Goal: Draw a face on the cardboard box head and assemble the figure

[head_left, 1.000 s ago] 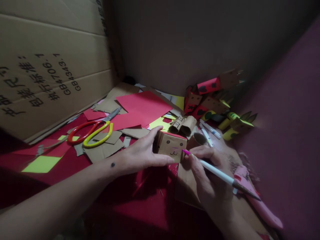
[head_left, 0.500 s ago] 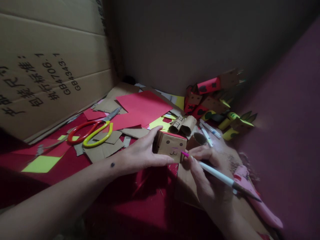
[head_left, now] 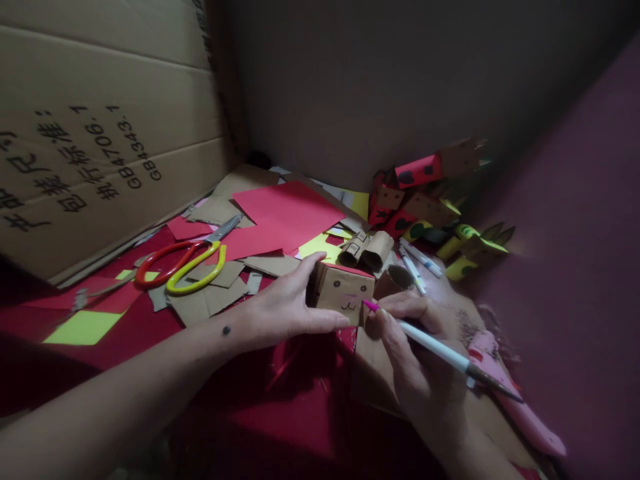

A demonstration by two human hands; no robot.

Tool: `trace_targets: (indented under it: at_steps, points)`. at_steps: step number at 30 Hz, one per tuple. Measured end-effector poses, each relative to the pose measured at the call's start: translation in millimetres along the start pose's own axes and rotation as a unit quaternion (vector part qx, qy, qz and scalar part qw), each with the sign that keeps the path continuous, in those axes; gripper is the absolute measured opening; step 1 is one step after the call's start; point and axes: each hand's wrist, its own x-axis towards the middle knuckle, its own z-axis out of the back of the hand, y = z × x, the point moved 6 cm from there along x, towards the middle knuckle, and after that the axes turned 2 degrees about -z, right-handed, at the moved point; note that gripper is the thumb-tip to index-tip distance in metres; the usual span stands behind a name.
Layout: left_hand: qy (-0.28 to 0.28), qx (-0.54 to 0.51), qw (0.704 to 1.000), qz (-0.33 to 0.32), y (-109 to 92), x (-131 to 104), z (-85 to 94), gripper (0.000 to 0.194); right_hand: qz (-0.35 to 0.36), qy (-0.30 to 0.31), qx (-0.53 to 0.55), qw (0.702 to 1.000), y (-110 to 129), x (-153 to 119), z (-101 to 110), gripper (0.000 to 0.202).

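My left hand (head_left: 287, 308) grips a small brown cardboard box (head_left: 344, 292) that has a drawn face with dot eyes and a curved mouth on its front. The thumb lies under the box and the fingers wrap its left side. My right hand (head_left: 417, 353) holds a white marker (head_left: 430, 348) with a pink tip, and the tip touches the box's lower right corner beside the face. Both hands rest low over red paper.
Scissors (head_left: 185, 261) with red and yellow handles lie to the left among cardboard scraps. A red paper sheet (head_left: 285, 213) lies behind. Finished red, brown and yellow paper figures (head_left: 425, 200) pile up at the back right. A pink glue gun (head_left: 505, 393) lies right. Large cardboard panel (head_left: 95, 127) stands left.
The marker tip made small moves at the right side of the box's face. The left hand and the box stayed almost still.
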Motion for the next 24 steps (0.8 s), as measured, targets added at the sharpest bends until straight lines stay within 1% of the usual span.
trace_targets:
  at_steps: [4, 7, 13, 18, 24]
  points:
    - [0.001, -0.002, 1.000, -0.006, 0.3, 0.5, 0.2, 0.070, -0.012, -0.020, -0.029, 0.999, 1.9, 0.6, 2.8, 0.009]
    - [0.006, -0.005, 1.000, -0.010, 1.9, 1.3, 0.1, 0.073, -0.024, -0.024, -0.031, 0.999, 1.9, 0.7, 3.1, 0.008]
    - [0.005, 0.007, 1.000, -0.012, 4.7, 2.1, 1.6, 0.077, -0.009, -0.011, -0.029, 0.999, 2.9, -0.4, 2.7, 0.012]
    - [0.009, 0.018, 1.000, -0.008, 5.0, 2.3, 1.5, 0.080, -0.018, -0.010, 0.014, 1.000, -1.0, -2.2, 1.5, 0.012]
    - [0.004, 0.019, 1.000, -0.006, 5.9, 2.5, 2.2, 0.083, -0.007, 0.016, 0.027, 0.999, -0.8, -2.3, -1.2, 0.013]
